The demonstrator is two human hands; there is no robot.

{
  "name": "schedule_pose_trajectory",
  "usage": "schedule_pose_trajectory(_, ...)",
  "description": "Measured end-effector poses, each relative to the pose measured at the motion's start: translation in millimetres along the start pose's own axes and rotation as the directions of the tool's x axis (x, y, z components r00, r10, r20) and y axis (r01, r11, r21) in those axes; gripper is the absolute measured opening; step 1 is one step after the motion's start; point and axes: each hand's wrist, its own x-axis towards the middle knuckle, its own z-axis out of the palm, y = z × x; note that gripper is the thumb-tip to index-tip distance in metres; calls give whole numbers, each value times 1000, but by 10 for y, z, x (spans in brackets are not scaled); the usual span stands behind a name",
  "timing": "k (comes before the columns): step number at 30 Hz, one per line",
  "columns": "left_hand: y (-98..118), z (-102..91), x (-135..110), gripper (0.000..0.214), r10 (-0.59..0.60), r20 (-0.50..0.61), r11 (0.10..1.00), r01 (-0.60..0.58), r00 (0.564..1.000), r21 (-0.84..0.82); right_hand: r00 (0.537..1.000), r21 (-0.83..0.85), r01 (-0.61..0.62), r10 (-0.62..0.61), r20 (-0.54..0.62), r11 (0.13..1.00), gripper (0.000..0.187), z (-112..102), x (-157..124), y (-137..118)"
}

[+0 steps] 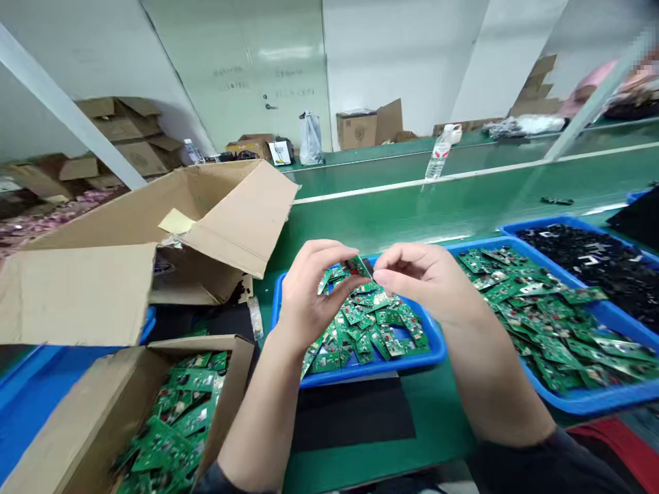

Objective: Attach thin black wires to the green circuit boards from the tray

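Observation:
My left hand (pixel 307 291) and my right hand (pixel 422 278) meet above a blue tray (pixel 360 367) heaped with small green circuit boards (pixel 371 326). Both hands pinch one small green circuit board (pixel 359 265) between their fingertips, holding it just over the pile. The fingers of each hand are curled and pressed together on that board. Most of the held board is hidden by my fingers.
A second blue tray (pixel 581 398) of green boards lies at the right, with a tray of black parts (pixel 587 257) behind it. An open cardboard box (pixel 93 412) of boards stands at lower left, a large empty box (pixel 154 240) behind it. A water bottle (pixel 437 154) stands on the green conveyor (pixel 463 199).

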Motion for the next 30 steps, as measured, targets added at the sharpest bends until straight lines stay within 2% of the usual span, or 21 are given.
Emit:
schedule_pose_trajectory(5, -25, -15, -6, 35, 1, 32, 1000, -1, 999, -11, 999, -65, 50, -50, -2, 997, 6, -25, 16, 31)
schedule_pose_trajectory(10, -6, 4, -27, 34, -153, 67, 969, 163, 986, -187, 981, -213, 189, -191, 8, 959, 5, -3, -3, 51)
schedule_pose_trajectory(12, 9, 23, -38, 38, -215, 85, 927, 231, 973, -294, 956, -315, 279, -295, -3, 907, 5, 7, -19, 48)
schedule_pose_trajectory(14, 27, 39, -42, 45, -244, 117, 891, 271, 963, -363, 911, -425, 374, -413, 1, 824, 7, 7, -32, 40)
schedule_pose_trajectory(17, 60, 48, -30, 48, -223, 167, 898, 269, 960, -349, 849, -543, 467, -526, 55, 698, 8, -14, -39, 24)
schedule_pose_trajectory(22, 116, 55, -11, 43, -164, 184, 945, 208, 969, -254, 816, -623, 507, -565, 123, 596, 10, -31, -25, 9)
schedule_pose_trajectory(27, 151, 99, -42, 38, -274, 131, 910, 301, 953, -286, 761, -711, 525, -633, 144, 468, 13, 3, -11, 20)
schedule_pose_trajectory(30, 162, 123, -49, 34, -317, 81, 901, 326, 945, -286, 746, -761, 512, -646, 164, 398, 14, 14, -7, 30)
